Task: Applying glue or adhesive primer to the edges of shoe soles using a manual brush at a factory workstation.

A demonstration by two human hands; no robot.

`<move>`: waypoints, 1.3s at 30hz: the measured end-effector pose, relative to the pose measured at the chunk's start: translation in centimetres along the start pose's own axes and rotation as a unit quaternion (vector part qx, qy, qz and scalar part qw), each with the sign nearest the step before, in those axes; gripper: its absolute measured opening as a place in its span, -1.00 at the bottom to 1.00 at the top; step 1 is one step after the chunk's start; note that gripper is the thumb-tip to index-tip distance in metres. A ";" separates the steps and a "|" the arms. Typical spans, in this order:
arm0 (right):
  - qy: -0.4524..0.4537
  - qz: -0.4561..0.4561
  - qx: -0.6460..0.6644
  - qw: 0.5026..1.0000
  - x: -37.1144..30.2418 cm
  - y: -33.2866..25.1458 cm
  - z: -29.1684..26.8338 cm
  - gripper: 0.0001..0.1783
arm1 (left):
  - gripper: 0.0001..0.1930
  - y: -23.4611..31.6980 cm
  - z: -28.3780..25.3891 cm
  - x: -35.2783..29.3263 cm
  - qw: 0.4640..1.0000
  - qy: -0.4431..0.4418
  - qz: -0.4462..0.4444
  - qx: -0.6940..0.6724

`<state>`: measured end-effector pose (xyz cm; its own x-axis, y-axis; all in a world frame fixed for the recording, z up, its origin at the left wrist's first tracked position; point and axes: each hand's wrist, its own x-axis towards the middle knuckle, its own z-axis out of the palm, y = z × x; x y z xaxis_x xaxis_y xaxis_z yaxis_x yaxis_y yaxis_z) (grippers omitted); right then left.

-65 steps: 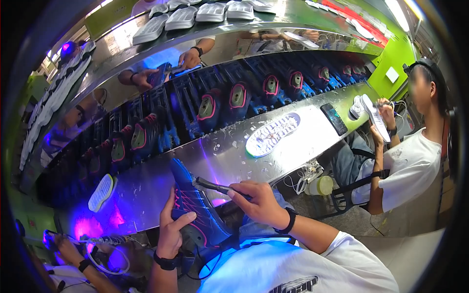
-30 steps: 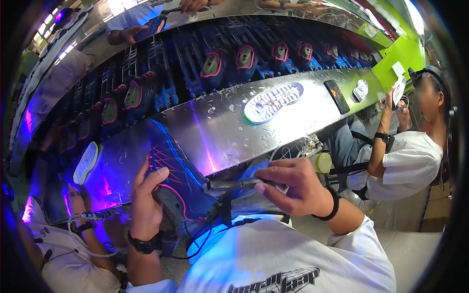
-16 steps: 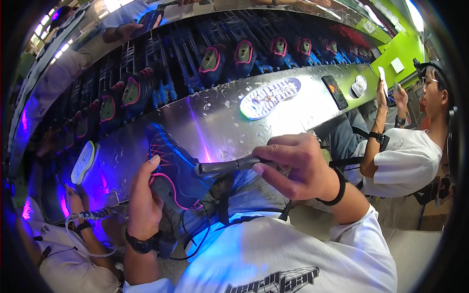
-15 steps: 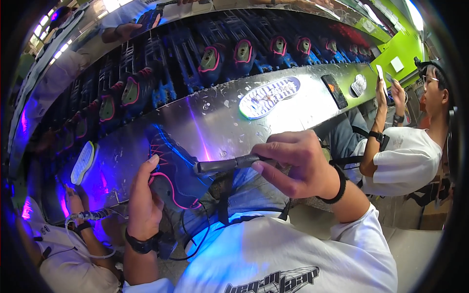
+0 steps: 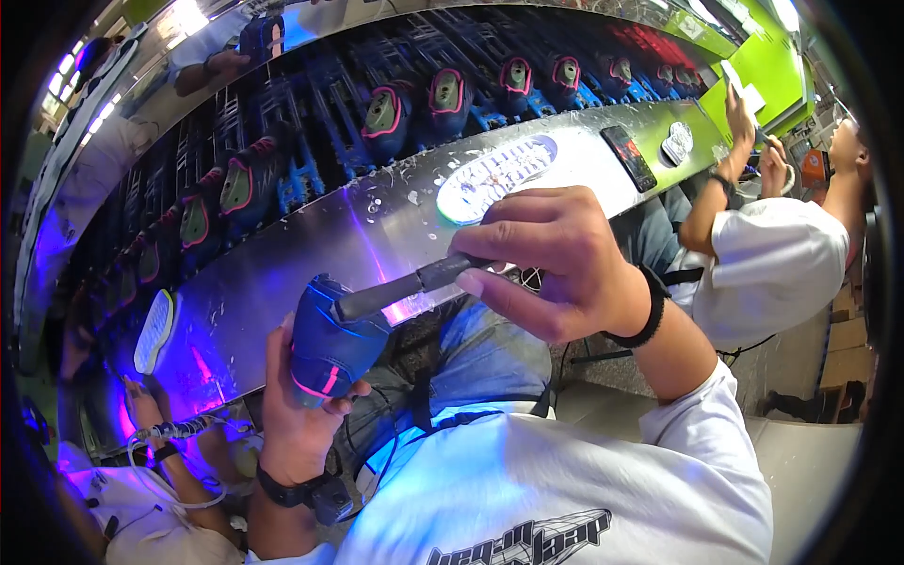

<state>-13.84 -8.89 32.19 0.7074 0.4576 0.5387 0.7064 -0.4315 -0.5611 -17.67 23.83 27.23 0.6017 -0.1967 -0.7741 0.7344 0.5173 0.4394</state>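
Note:
A dark blue shoe upper [image 5: 341, 341] with pink trim is gripped in my left hand [image 5: 299, 414], its heel end turned toward me above the metal bench edge. Fingers and thumb wrap round its left side and underside. Between the thumb and fingers of my right hand [image 5: 565, 268] is a dark grey brush [image 5: 405, 290] with a thick wrapped handle. Its tip meets the upper part of the shoe; the bristles are too dark to make out. On the bench, a white shoe sole [image 5: 494, 179] lies beyond my right hand.
A metal bench [image 5: 282, 264] runs across, with a phone [image 5: 628, 158], a small pale sole piece [image 5: 677, 143] and another sole [image 5: 154, 331]. Behind it, a rack carries several dark shoes [image 5: 447, 102]. Co-workers sit to the right [image 5: 772, 273] and left [image 5: 151, 508].
My left hand has turned the shoe, swinging its pink-trimmed heel toward me. My right hand has moved left with the brush, which now touches higher on the shoe.

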 end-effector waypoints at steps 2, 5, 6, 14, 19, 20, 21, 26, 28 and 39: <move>0.012 0.008 0.001 1.000 0.2 0.1 0.1 -0.77 | -0.43 -0.1 0.0 0.0 1.000 -0.001 0.005 0.010; 0.019 0.010 -0.004 1.000 0.4 0.0 -0.2 -0.81 | -0.43 -0.2 0.1 -0.2 1.000 0.013 0.018 0.019; 0.012 0.005 -0.010 1.000 0.5 0.0 -0.3 -0.81 | -0.42 -0.2 0.1 -0.2 0.999 0.027 0.026 0.019; 0.056 -0.020 0.023 0.998 0.1 1.3 0.0 -0.76 | -0.39 -0.9 -0.1 -0.4 0.998 -0.012 -0.042 -0.036; 0.077 -0.030 0.046 0.996 -0.7 2.4 1.0 -0.74 | -0.39 -1.8 -0.5 -0.6 0.993 -0.016 -0.070 -0.091; 0.078 -0.017 0.065 0.995 -0.9 2.5 1.1 -0.74 | -0.36 -1.8 -0.3 -0.7 0.990 -0.039 -0.083 -0.109; 0.080 -0.004 0.084 0.993 -1.1 2.6 1.1 -0.73 | -0.33 -1.8 -0.2 -0.7 0.985 -0.061 -0.095 -0.127; 0.048 0.010 0.100 0.994 -2.3 3.4 1.7 -0.70 | -0.33 -2.5 0.4 -0.8 0.976 -0.085 -0.118 -0.161; 0.053 0.021 0.118 0.991 -2.8 3.6 2.5 -0.70 | -0.34 -2.7 0.7 -0.9 0.974 -0.090 -0.121 -0.167; 0.076 0.089 0.178 0.977 -6.0 5.2 5.7 -0.77 | -0.40 -3.2 1.3 -1.5 0.969 -0.064 -0.117 -0.208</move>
<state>-14.53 -9.41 22.45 0.8328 0.2668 0.4850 0.5380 -0.1844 -0.8225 -20.54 21.34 27.58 0.4880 -0.4372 -0.7554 0.6818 0.7313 0.0172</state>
